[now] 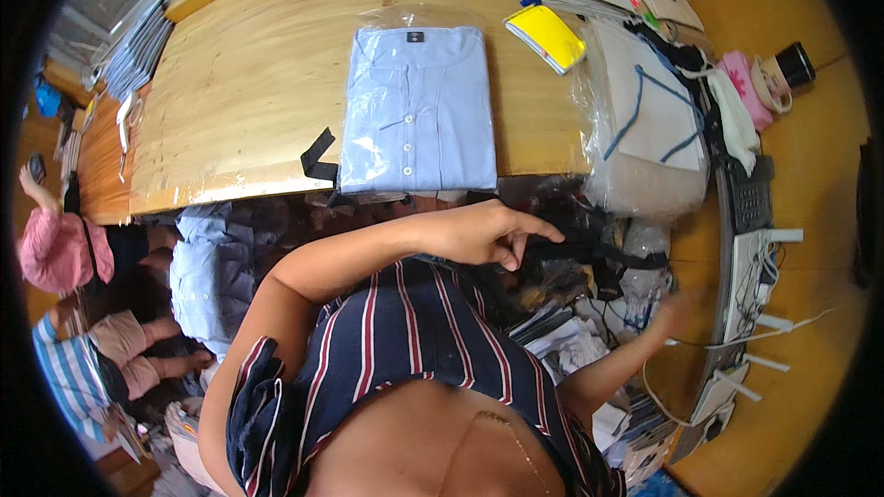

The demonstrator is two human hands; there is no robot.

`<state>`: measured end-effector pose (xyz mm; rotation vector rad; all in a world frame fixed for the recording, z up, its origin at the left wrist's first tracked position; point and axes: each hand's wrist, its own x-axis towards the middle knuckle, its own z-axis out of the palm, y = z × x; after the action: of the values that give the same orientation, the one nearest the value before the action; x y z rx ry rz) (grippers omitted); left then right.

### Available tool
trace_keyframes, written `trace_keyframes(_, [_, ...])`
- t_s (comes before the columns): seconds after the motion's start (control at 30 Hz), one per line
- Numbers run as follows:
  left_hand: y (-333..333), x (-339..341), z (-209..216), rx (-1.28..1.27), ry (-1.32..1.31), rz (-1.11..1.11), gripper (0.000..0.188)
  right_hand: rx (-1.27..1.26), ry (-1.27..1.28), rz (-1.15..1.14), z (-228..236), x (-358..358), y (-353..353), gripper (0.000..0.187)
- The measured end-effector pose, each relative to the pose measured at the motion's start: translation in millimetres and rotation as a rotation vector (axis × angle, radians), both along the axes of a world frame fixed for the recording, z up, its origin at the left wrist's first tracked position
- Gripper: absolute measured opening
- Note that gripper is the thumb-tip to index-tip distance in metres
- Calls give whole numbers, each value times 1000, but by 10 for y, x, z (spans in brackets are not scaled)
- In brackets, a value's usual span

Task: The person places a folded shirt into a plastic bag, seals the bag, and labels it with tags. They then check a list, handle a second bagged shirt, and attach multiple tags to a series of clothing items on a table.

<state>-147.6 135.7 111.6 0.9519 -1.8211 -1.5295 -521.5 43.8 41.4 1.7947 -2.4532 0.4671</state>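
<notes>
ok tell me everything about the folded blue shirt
The light blue shirt lies folded flat, front up, in a clear plastic bag at the wooden table's near edge. Its smooth-looking cloth has a dark neck label and pale front buttons. A black strip lies just left; the left hand seems apart from it.

Navy striped top (396,336) with a thin gold-coloured necklace (492,418)
Red stripes (412,322) edged in white run lengthwise; scooped neckline (433,375); left sleeve (258,419) short, loose; left hand (488,234) and right hand (677,315) bare.
</notes>
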Motion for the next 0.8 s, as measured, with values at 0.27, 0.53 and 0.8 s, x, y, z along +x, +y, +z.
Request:
trace_keyframes(0.27, [189, -85, 273, -292, 72, 306, 37, 285, -629, 904, 323, 2003, -795, 42])
trace_keyframes(0.53, [336, 1056, 763, -903, -390, 1102, 29, 1386, -1553, 1772, 807, 3169, 59, 49])
trace_keyframes(0.8, [681, 2300, 232, -370, -1500, 1420, 57, 1085, -837, 1509, 978, 3380, -133, 18])
